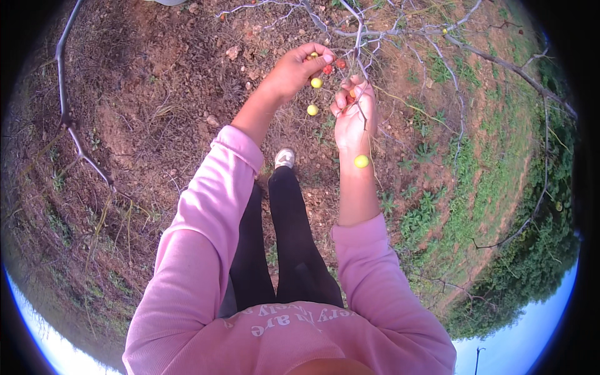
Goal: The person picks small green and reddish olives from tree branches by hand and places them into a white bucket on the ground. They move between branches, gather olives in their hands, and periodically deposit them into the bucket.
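Note:
My left hand (300, 65) has thumb and forefinger pinched beside a thin twig, with a small yellow fruit (313, 55) between its fingers. A wrinkled red fruit (327, 69) shows just below the thumb, and another red fruit (341, 63) sits to its right. Slightly lower right, my right hand (356, 110) is palm up, its fingers curled around red and orange fruits (350, 99); a thin twig crosses the palm. Round yellow-green fruits hang beneath my left hand (316, 83), (312, 110). One more yellow fruit (361, 161) is in front of my right forearm.
Bare, greyish branches (497, 61) spread across the top and right. Another thick branch (63, 89) curves down the left side. Dry soil with stones (233, 52) and green weeds (424, 201) lies below. Part of a pale object (169, 2) shows at the top edge.

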The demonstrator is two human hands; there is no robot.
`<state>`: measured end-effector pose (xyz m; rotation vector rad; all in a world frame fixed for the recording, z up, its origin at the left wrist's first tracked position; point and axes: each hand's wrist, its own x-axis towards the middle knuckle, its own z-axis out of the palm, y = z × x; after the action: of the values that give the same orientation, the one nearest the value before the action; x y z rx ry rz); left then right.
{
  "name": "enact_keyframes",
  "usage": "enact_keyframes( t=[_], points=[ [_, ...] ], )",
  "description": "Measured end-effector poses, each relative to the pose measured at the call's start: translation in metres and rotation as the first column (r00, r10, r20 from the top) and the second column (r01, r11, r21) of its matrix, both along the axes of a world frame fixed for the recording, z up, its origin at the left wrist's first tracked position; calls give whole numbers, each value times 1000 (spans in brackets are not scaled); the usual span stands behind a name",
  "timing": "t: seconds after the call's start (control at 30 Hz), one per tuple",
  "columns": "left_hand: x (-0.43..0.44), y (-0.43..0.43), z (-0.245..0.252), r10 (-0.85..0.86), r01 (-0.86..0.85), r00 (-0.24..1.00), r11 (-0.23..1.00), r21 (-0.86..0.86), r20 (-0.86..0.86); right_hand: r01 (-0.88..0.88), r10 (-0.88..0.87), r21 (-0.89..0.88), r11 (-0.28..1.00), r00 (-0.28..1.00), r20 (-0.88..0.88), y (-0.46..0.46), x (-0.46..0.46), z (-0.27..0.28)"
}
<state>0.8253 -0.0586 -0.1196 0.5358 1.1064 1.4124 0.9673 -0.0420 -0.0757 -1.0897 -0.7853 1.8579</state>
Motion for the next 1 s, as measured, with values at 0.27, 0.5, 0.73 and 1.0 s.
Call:
enact_keyframes(
  t=[0.27,0.5,0.73,1.0],
  points=[
    [3,-13,4,9,-9,1000,1000,16,18,-24,30,-32,999,978,206,13,-25,-8],
    [-8,-29,-4,62,-61,974,998,-9,217,-12,18,-38,999,984,178,17,-24,-10],
    [-4,-19,5,-52,53,992,999,-4,112,-36,26,39,999,975,221,12,-23,-14],
    [4,-22,2,-34,34,986,999,5,165,11,-14,35,999,996,85,0,-16,-14]
  ],
)
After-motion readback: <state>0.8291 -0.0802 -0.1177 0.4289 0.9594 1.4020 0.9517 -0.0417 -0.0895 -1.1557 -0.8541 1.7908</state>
